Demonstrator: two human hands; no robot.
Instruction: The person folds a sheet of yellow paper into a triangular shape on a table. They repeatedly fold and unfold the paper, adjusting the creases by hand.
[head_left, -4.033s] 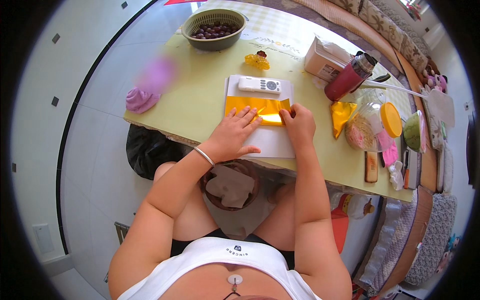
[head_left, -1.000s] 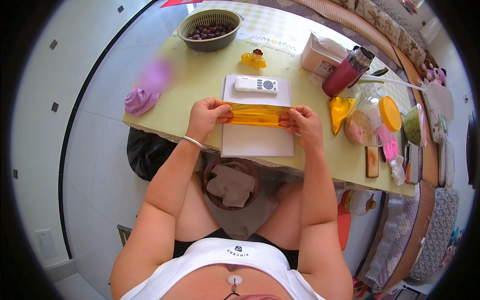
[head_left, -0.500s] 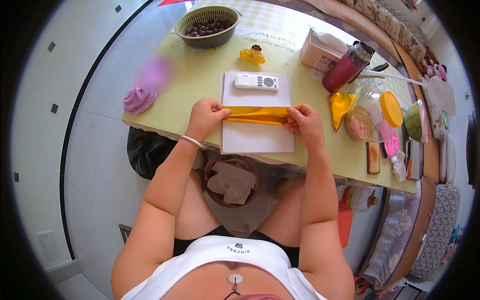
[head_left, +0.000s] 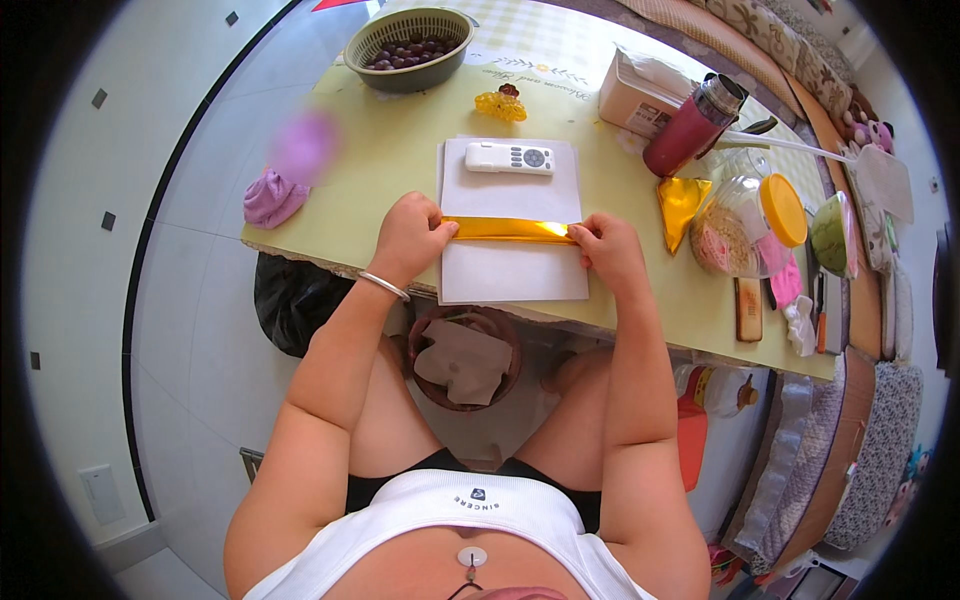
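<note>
A narrow folded strip of shiny gold paper [head_left: 510,230] lies across a white sheet [head_left: 512,270] on the pale green table [head_left: 390,170]. My left hand [head_left: 415,235] pinches the strip's left end and my right hand [head_left: 605,250] pinches its right end, both resting on the white sheet. A white remote control [head_left: 510,157] lies on the far part of the sheet, just beyond the strip.
A green basket of dark fruit [head_left: 408,47] stands at the far left, a small yellow ornament [head_left: 500,104] near it. To the right are a red flask [head_left: 693,122], a tissue box [head_left: 640,92], a folded gold paper cone [head_left: 682,205] and a jar with an orange lid [head_left: 750,220]. A purple cloth [head_left: 272,198] lies at the left edge.
The gold paper was a wider rectangle under both hands; it is now folded into a thin strip, and my hands have moved apart to its two ends.
</note>
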